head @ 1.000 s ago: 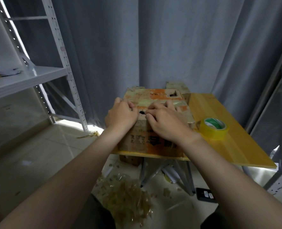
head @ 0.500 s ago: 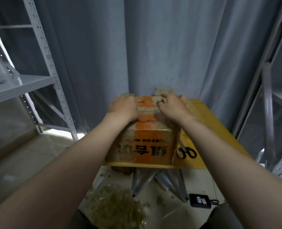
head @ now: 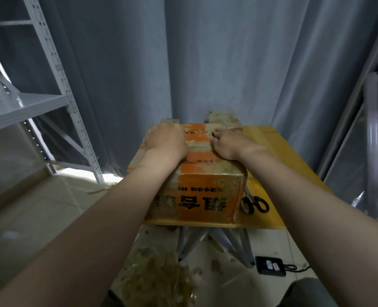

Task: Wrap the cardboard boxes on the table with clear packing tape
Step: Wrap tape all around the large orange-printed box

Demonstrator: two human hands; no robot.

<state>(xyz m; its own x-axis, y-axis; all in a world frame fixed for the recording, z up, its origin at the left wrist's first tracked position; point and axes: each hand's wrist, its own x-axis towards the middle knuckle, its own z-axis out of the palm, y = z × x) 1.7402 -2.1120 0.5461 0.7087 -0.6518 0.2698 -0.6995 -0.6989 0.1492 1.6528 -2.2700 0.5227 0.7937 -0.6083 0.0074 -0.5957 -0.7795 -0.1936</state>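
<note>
cardboard box (head: 197, 191) sits at the near left edge of the yellow surface (head: 279, 151), orange printed side facing the camera. left hand (head: 164, 141) lies palm-down on the box top, grip released, grasping nothing. right hand (head: 227, 144) presses the top with fingers curled; grip state cannot be told. scissors (head: 253, 203) lie just beside the box.

Your left hand (head: 164, 140) and right hand (head: 227, 144) have slid from the near edge of the box (head: 197, 173) to its far end. The scissors (head: 253, 203) now show beside the box, and the tape roll has gone from view.
</note>
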